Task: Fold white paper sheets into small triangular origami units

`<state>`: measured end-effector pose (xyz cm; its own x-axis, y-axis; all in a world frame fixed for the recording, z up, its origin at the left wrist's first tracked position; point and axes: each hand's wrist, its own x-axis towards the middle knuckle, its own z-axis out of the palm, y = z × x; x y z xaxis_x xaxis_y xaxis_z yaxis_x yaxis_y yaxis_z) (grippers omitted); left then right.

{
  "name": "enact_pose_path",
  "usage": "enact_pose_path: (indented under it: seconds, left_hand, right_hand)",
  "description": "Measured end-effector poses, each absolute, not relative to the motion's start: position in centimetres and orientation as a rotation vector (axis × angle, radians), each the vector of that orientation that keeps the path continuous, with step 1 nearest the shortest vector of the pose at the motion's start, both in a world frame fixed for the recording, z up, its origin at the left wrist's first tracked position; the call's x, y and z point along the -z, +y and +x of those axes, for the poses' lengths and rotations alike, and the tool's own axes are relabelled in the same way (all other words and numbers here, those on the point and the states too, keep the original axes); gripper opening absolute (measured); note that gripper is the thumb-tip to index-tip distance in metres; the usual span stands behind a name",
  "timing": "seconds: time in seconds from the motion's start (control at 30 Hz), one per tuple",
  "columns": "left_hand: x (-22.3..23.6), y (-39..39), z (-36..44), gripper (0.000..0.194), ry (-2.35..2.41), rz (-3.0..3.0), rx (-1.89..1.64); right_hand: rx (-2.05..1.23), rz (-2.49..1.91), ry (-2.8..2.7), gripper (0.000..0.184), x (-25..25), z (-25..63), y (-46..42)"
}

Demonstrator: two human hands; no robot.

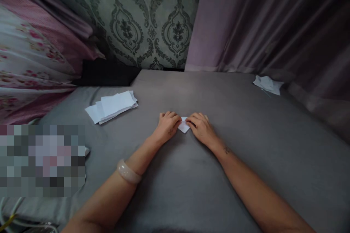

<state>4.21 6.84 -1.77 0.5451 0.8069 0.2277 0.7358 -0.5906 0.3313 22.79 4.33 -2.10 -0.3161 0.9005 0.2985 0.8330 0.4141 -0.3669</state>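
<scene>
A small folded piece of white paper [184,126] lies on the grey cloth surface, its lower end coming to a point. My left hand [168,125] grips its left side with bent fingers. On the opposite side, my right hand [201,125] pinches the paper's right edge. Both hands rest low, close to the cloth, and their fingers cover the paper's outer corners. A pale bangle [128,172] sits on my left forearm.
A stack of white paper sheets [116,105] lies at the left. Crumpled white papers [268,85] lie at the far right. A black folded item [109,72] is at the back left, beside a flowered curtain [30,43]. White cables [16,211] show at the lower left, below a blurred-out patch.
</scene>
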Motion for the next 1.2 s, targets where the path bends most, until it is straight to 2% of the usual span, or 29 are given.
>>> enact_pose_path:
  seconds: [0.23,0.43,0.6,0.7,0.8,0.93,1.07,1.2]
  left_hand:
    - [1.1,6.8,2.9,0.026,1.124,2.764,-0.441]
    - [0.3,6.3,2.0,0.029,1.040,2.794,-0.366]
    - [0.4,6.4,2.2,0.017,1.078,2.665,-0.495]
    - [1.1,7.1,2.9,0.028,1.166,2.539,-0.569]
    - [2.0,7.7,3.6,0.019,1.339,2.445,-0.637]
    - [2.3,8.0,3.9,0.025,1.476,2.296,-0.576]
    - [1.7,8.1,3.9,0.012,1.469,2.194,-0.554]
    - [1.0,7.8,3.7,0.010,1.334,2.143,-0.601]
  right_hand:
    - [-0.104,-1.383,-2.342,0.025,2.2,24.3,3.8]
    - [-0.151,-1.338,-2.342,0.033,1.9,24.6,3.3]
    - [-0.218,-1.418,-2.208,0.018,1.5,24.2,3.5]
    - [-0.236,-1.497,-2.153,0.020,1.7,23.9,4.3]
    - [-0.250,-1.536,-2.121,0.010,2.1,23.7,5.0]
    - [-0.249,-1.501,-2.167,0.034,2.8,24.0,5.3]
    - [-0.310,-1.481,-2.171,0.026,3.0,24.2,5.4]
    - [-0.438,-1.501,-2.088,0.020,2.7,24.1,5.4]
